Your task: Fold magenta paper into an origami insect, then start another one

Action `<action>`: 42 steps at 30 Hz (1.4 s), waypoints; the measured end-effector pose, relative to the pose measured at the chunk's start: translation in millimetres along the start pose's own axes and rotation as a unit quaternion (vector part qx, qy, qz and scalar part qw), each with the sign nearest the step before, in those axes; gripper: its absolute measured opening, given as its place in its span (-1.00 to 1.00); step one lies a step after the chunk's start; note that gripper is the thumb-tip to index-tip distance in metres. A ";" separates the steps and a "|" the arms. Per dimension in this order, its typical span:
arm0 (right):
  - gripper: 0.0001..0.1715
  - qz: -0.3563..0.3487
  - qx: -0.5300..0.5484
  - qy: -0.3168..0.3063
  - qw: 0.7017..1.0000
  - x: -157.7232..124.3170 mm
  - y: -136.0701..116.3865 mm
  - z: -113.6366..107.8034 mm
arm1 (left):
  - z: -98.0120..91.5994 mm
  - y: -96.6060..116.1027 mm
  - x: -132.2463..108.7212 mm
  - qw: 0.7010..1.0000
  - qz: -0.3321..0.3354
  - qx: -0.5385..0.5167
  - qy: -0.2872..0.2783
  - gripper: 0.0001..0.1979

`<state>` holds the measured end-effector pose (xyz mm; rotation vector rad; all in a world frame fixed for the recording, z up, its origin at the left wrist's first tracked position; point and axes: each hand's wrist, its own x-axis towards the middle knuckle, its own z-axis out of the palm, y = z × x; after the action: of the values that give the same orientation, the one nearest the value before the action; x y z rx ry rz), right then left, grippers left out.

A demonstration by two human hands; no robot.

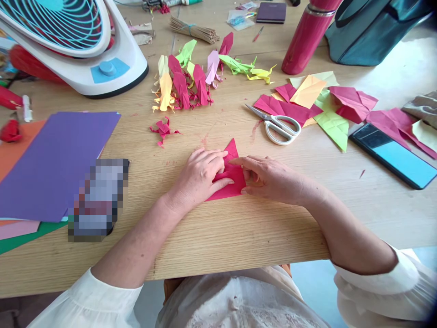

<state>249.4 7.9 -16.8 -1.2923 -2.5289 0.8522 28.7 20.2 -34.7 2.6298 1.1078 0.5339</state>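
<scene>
A folded piece of red paper (235, 174) lies on the table in front of me, its pointed tip facing away. My left hand (205, 173) rests over its left side, fingers laid across it and thumb stretched along the lower part. At the right edge, my right hand (266, 177) holds the paper, its index finger reaching over the top and its thumb by the lower right corner. The left part of the sheet is hidden under my left hand. Beyond my left hand sits a small red folded figure (163, 130) with thin limbs.
White-handled scissors (282, 127) lie beyond my right hand, near folded paper pieces (309, 91). Several folded figures (182, 89) stand farther back. Purple sheets (58, 164), a blurred-out phone (100, 200) and a fan (119, 59) are left; another phone (392, 155), a red bottle (302, 41) and a teal bag (368, 36) are right.
</scene>
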 end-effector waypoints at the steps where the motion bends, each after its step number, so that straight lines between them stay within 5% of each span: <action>1: -0.41 0.001 -0.001 -0.003 1.000 0.0 -0.2 -0.3 | 0.3 -0.4 -0.1 1.000 0.002 0.002 0.002 -0.74; 30: -0.43 -0.027 -0.003 0.000 1.000 -2.2 4.3 0.9 | 3.9 -3.2 -1.1 0.999 0.019 0.016 0.022 -0.74; 37: -0.61 -0.010 0.014 0.031 0.999 -6.2 1.9 1.8 | 3.6 -3.0 -1.6 0.999 0.018 0.023 0.018 -0.75; 42: -0.87 -0.112 -0.022 0.051 0.992 -8.7 -1.3 1.6 | 4.9 -3.9 -2.4 0.999 0.018 0.021 0.018 -0.79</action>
<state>253.2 -0.2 -16.5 -1.0090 -2.5625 0.6690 26.8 20.8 -41.0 2.6905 1.0951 0.5731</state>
